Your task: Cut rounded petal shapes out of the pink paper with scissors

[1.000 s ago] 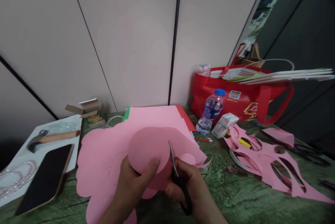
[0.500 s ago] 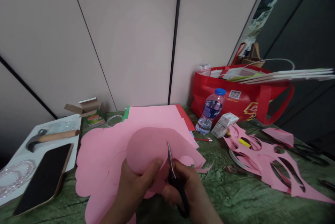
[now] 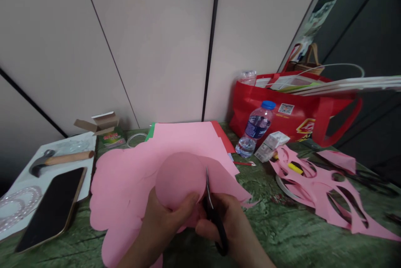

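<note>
My left hand point(image 3: 166, 222) grips the lower edge of a rounded piece of pink paper point(image 3: 180, 178), thumb on top. In my right hand point(image 3: 224, 218) are black-handled scissors point(image 3: 214, 218), their blades pointing up along the right edge of the rounded piece. A pointed pink offcut point(image 3: 219, 178) spreads to the right of the blades. Beneath both hands lie more pink sheets point(image 3: 188, 134) and scalloped pink shapes point(image 3: 115, 188). The fingers under the paper are hidden.
On the left lie a phone point(image 3: 52, 209), a hammer point(image 3: 69, 158) and an opened small box point(image 3: 111, 136). Rightward are a water bottle point(image 3: 257, 128), a white carton point(image 3: 272, 146), a red bag point(image 3: 288, 113) and cut pink scraps point(image 3: 326, 188). A pale wall stands behind.
The scissors and the rounded paper have shifted slightly right in view, and the paper's curved edge shows more fully. The surroundings have shifted a little with the camera.
</note>
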Demonstrator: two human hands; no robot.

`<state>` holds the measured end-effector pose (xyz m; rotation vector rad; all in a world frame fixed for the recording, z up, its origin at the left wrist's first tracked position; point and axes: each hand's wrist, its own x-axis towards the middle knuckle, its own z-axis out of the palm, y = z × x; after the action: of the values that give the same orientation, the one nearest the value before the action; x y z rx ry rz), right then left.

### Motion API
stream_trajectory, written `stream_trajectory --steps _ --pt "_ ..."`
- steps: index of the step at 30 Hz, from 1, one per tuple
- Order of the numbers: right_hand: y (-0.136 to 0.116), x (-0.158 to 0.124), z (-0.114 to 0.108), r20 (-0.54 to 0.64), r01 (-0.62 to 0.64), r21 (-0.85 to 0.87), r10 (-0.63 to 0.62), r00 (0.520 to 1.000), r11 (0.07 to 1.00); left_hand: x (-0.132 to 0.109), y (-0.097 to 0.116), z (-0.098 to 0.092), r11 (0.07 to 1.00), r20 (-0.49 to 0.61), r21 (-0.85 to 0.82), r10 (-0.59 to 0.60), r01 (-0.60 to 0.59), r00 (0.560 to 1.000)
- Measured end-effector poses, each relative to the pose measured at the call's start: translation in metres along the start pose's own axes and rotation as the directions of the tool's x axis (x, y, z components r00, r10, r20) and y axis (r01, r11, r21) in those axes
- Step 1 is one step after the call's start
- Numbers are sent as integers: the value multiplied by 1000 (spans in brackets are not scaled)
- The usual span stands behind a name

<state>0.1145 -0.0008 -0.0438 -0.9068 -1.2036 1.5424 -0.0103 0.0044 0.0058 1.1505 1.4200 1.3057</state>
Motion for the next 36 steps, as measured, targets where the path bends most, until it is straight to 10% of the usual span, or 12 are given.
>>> stream_trajectory --steps 36 --pt "-7 4 5 -78 36 -15 -37 996 999 5 -6 -5 997 6 -65 47 -47 999"
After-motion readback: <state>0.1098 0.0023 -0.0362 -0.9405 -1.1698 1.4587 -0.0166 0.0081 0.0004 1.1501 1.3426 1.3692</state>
